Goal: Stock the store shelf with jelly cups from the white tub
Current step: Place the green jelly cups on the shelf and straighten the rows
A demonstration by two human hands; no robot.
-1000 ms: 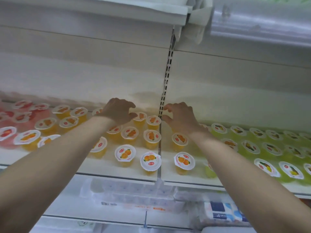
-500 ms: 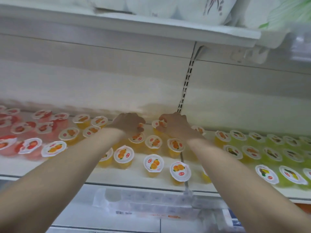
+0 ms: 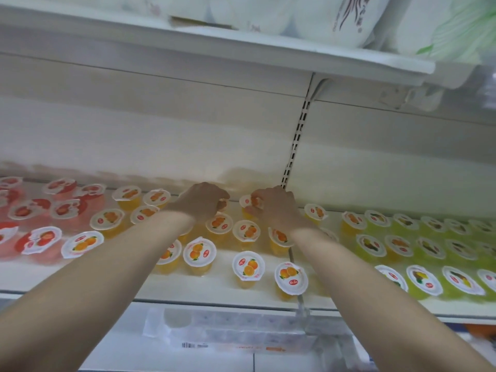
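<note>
Both hands have pushed deeper toward the back wall of the shelf [image 3: 188, 287] since a second ago, when their fingers hovered spread above the orange cups; now the right hand [image 3: 276, 208] curls thumb and fingers round the orange jelly cup [image 3: 249, 202] at the back row, just left of the slotted upright [image 3: 294, 149]; the left hand [image 3: 201, 201] sits further left of that upright, fingers curled down over a second cup that is mostly hidden, so its hold cannot be told for certain; the white tub is not in view. Judging the step as seating cups in the back row: lower each one flat, lid up, close behind the orange cups in front; keep wrists high so the forearms do not sweep the front rows; keep orange left of the green cups [image 3: 429, 245] and right of the red cups [image 3: 40, 210].
</note>
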